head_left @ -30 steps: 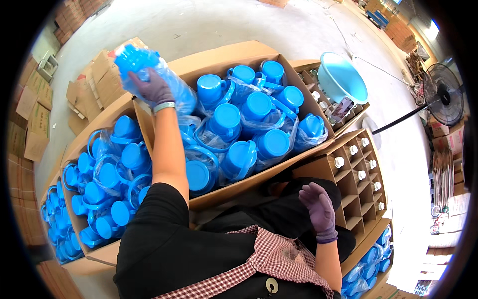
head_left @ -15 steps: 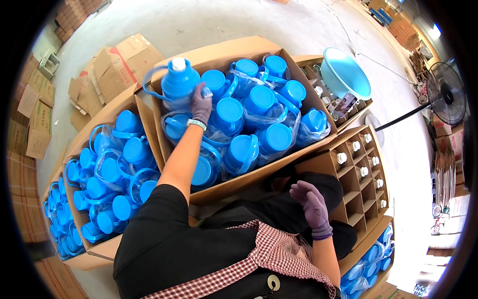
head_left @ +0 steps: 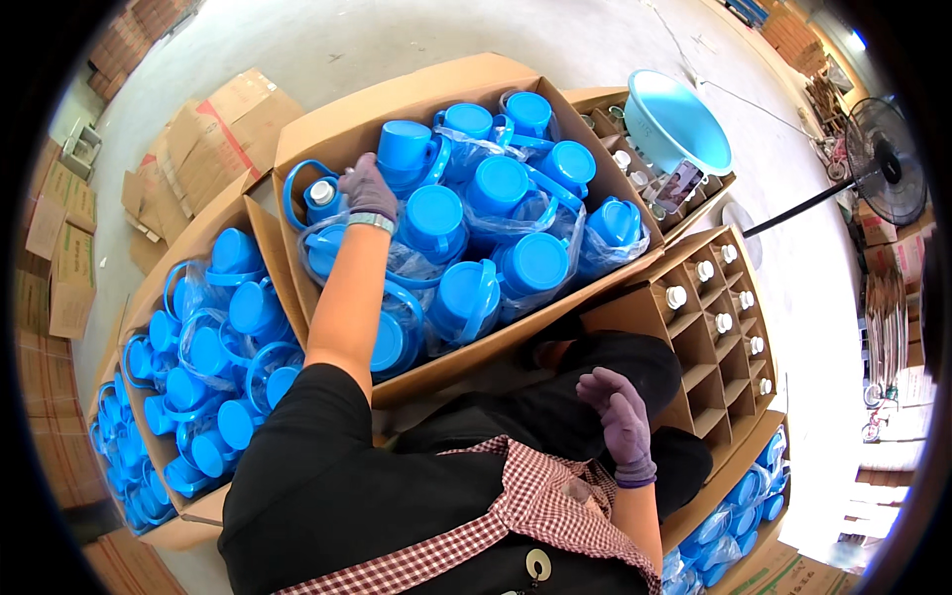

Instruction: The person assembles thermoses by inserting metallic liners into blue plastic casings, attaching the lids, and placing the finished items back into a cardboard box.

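In the left part of the big open carton [head_left: 436, 382], my left hand [head_left: 369, 188], in a purple-grey glove, is closed at the side of a blue thermos flask [head_left: 322, 210]. This flask shows a white stopper and a looped handle; its lower body is hidden in the carton. Right beside my fingers stands a blue cup-shaped lid [head_left: 405, 147]. Several more blue flasks [head_left: 434, 218] fill the carton, many wrapped in clear plastic. My gloved right hand [head_left: 620, 421] hovers above my lap with fingers extended, holding nothing.
Cartons of blue flasks stand at left [head_left: 213, 337] and lower right [head_left: 734, 521]. A divided carton [head_left: 709, 347] holds white-capped bottles. Beyond it are a light-blue basin [head_left: 679, 119], a phone [head_left: 679, 186] and a black fan [head_left: 886, 164]. Flattened cardboard [head_left: 203, 149] lies at far left.
My left hand has moved down and left with the white-stoppered flask, which now sits lower in the carton. The cup-shaped lid beside it stands more upright. My right hand has barely moved.
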Motion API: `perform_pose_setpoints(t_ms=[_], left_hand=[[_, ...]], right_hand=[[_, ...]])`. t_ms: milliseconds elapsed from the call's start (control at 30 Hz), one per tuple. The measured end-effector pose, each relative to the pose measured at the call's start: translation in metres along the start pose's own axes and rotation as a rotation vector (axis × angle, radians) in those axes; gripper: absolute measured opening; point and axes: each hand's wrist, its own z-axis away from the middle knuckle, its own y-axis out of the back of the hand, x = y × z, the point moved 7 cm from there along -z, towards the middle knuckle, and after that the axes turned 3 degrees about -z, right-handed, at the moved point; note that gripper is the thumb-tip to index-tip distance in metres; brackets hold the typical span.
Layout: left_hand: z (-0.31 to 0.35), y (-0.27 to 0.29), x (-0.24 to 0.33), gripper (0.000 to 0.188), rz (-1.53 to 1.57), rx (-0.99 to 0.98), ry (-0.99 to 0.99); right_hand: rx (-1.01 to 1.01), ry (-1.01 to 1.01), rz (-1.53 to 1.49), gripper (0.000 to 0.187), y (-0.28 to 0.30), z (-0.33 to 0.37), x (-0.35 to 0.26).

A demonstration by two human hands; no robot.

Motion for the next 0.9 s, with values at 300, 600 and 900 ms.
perform_pose_setpoints(t_ms=[300,600,900], left_hand=[[0.054,-0.115,0.053,0.093,-1.321,-0.309,-0.939],[0.027,0.017,0.105,0.081,-0.701,0.114,-1.047],[-0.018,0.039,0.102,0.062,-1.805,-0.169,-0.720]], right_hand=[[0.028,0.034,-0.005,0.054,0.005,-0.003,-0.002],[0.057,0.009,-0.107,0.055,0.019,0.003,0.009],[-0.071,-0.012,-0.158,0.061,0.014,-0.016,0.006]])
